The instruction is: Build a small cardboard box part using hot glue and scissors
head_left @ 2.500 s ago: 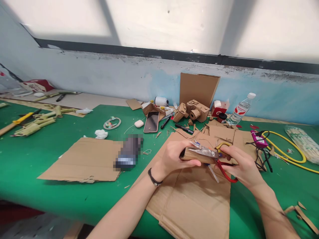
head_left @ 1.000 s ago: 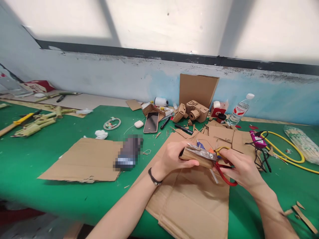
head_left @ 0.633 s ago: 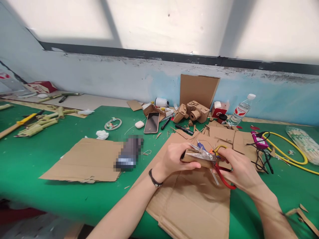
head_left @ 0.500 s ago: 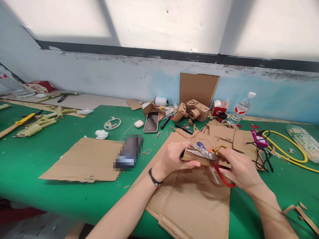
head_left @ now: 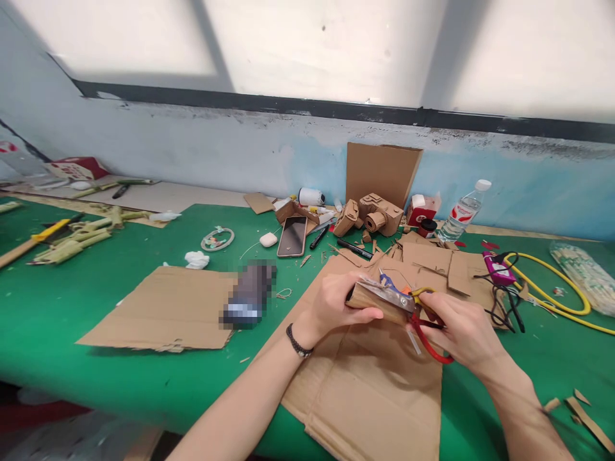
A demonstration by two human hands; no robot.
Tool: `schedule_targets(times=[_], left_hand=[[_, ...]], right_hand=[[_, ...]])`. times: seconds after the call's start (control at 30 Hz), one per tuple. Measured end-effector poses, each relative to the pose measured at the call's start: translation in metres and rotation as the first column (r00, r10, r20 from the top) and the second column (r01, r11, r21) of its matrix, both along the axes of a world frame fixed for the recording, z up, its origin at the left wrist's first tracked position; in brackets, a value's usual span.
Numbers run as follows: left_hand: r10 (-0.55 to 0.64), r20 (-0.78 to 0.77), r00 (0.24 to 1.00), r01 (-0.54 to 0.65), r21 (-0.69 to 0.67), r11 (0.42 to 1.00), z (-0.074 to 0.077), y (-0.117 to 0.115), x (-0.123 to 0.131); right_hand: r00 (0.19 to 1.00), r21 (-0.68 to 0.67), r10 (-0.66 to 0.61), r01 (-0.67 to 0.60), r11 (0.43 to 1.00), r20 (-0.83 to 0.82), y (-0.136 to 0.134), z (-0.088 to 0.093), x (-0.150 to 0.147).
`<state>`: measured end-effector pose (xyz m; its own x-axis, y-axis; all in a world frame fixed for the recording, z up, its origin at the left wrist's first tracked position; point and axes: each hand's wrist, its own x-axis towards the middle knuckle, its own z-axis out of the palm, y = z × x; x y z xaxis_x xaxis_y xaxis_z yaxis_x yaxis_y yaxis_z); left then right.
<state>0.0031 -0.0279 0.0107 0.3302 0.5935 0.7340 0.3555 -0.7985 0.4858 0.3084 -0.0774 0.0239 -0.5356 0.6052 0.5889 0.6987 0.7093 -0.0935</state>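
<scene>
My left hand point(head_left: 336, 306) grips a small folded piece of brown cardboard point(head_left: 372, 303) above a large flattened cardboard sheet point(head_left: 369, 378). My right hand point(head_left: 461, 330) holds scissors point(head_left: 418, 314) with one yellow and one red handle loop. The silver blades lie along the top edge of the cardboard piece, pointing left. Both hands hover over the green table point(head_left: 96, 301).
Another cardboard sheet point(head_left: 163, 310) lies to the left beside a blurred dark object point(head_left: 247, 294). Behind stand a cardboard camera model point(head_left: 377, 214), a phone point(head_left: 293, 235), markers, a water bottle point(head_left: 464, 211). At right lie a purple glue gun point(head_left: 497, 269) and yellow cable point(head_left: 552, 288).
The scissors and cardboard piece shifted only slightly as the blades work along the piece's top edge; my right hand has moved a little lower and nearer the left.
</scene>
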Motion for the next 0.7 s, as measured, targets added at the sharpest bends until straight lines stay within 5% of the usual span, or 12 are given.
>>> schedule_targets(times=[0.43, 0.7], left_hand=[[-0.046, 0.019, 0.999, 0.041, 0.184, 0.982, -0.0041, 0.002, 0.0023], [-0.04, -0.03, 0.999, 0.043, 0.103, 0.994, -0.0029, 0.0009, -0.0018]], right_hand=[[0.996, 0.145, -0.034, 0.021, 0.989, 0.083, -0.0054, 0.0042, -0.0023], [0.998, 0.09, 0.005, -0.011, 0.996, 0.06, -0.0047, 0.0026, 0.0039]])
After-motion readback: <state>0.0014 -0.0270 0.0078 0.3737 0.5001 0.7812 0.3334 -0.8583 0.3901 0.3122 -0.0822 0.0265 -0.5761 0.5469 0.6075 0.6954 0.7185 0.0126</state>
